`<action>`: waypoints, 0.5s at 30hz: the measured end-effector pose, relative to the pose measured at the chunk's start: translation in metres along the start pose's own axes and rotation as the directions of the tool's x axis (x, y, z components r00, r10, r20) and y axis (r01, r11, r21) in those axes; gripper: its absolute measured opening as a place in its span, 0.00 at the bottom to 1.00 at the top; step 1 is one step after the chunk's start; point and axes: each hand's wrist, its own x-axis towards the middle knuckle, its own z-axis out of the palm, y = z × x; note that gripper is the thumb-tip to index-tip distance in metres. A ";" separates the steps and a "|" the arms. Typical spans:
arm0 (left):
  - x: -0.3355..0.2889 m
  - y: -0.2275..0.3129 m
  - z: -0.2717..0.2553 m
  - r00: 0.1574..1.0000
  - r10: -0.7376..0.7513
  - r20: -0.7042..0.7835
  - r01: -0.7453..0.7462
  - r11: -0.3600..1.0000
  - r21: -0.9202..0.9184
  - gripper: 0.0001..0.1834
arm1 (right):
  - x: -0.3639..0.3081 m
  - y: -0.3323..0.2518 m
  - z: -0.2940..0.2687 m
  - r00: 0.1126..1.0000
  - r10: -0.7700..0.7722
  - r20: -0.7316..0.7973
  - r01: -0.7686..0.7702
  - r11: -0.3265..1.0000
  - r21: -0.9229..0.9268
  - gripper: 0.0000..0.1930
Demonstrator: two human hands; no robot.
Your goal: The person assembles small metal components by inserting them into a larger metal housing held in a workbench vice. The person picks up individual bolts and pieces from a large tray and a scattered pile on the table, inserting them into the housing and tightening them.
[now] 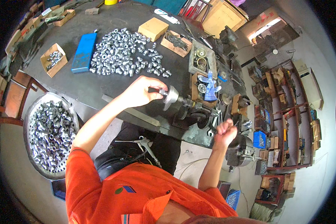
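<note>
My left hand (145, 89) pinches a small metal fitting (162, 92) at the mouth of a silver cup-shaped head (171, 96). That head sits on the left end of a dark horizontal spindle (190, 103) mounted at the bench's near edge. On the right, my right hand (226, 133) is closed in a fist beside the machine's right end; what its fingers hold, if anything, is hidden. Beyond my left hand, a large pile of shiny metal fittings (115, 52) is spread over the dark bench (80, 84).
A perforated metal basin (27, 147) full of fittings stands at left. The bench holds a blue box (83, 54), cardboard boxes (153, 28), a blue-and-white glove (210, 86) and wrenches (214, 121). A vise (240, 151) is at right. An air gun (147, 147) lies by my lap.
</note>
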 end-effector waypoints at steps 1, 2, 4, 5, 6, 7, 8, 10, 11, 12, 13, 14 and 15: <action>-0.001 -0.002 0.002 0.998 -0.061 -0.025 0.057 0.992 -0.115 0.08 | 0.010 -0.004 0.008 1.000 -0.009 0.008 0.009 1.000 0.006 0.08; -0.003 -0.006 0.006 0.991 -0.124 -0.047 0.110 0.968 -0.225 0.07 | 0.022 -0.005 0.015 1.000 -0.017 0.020 0.016 1.000 0.016 0.08; -0.004 -0.012 0.011 0.976 -0.208 -0.065 0.173 0.921 -0.350 0.06 | 0.050 0.001 0.023 1.000 -0.021 0.013 0.020 1.000 0.019 0.08; -0.004 -0.013 0.014 0.971 -0.227 -0.069 0.187 0.911 -0.367 0.07 | 0.065 0.006 0.020 0.994 -0.009 0.113 0.003 0.998 0.058 0.09; -0.003 -0.013 0.016 0.967 -0.246 -0.072 0.200 0.901 -0.384 0.08 | 0.079 0.013 0.018 0.996 0.001 0.090 -0.008 0.997 0.083 0.09; -0.001 -0.010 0.016 0.971 -0.225 -0.086 0.184 0.923 -0.338 0.08 | 0.093 0.025 0.006 0.996 -0.009 0.087 0.002 0.997 0.077 0.10; -0.001 -0.011 0.017 0.969 -0.234 -0.077 0.191 0.912 -0.363 0.08 | 0.106 0.037 -0.006 0.996 -0.017 0.087 0.011 0.997 0.073 0.10; -0.001 -0.015 0.019 0.966 -0.252 -0.064 0.204 0.887 -0.415 0.08 | 0.116 0.059 -0.025 0.997 0.079 -0.007 -0.079 0.997 0.019 0.11; 0.000 -0.013 0.020 0.965 -0.253 -0.069 0.204 0.888 -0.411 0.07 | 0.122 0.072 -0.043 0.998 0.055 -0.002 -0.055 0.998 0.015 0.11; 0.002 -0.011 0.021 0.964 -0.256 -0.072 0.206 0.889 -0.408 0.07 | 0.123 0.081 -0.056 0.999 0.032 0.001 -0.032 0.999 0.011 0.11; 0.001 -0.010 0.021 0.961 -0.265 -0.081 0.212 0.890 -0.404 0.06 | 0.111 0.087 -0.054 0.989 0.026 -0.144 -0.042 0.993 -0.111 0.10; -0.001 -0.013 0.020 0.965 -0.250 -0.083 0.191 0.881 -0.433 0.06 | 0.090 0.092 -0.039 0.959 0.002 -0.283 -0.072 0.969 -0.237 0.10; -0.002 -0.017 0.019 0.968 -0.235 -0.085 0.170 0.870 -0.462 0.06 | 0.082 0.093 -0.043 0.948 0.014 -0.319 -0.099 0.962 -0.254 0.09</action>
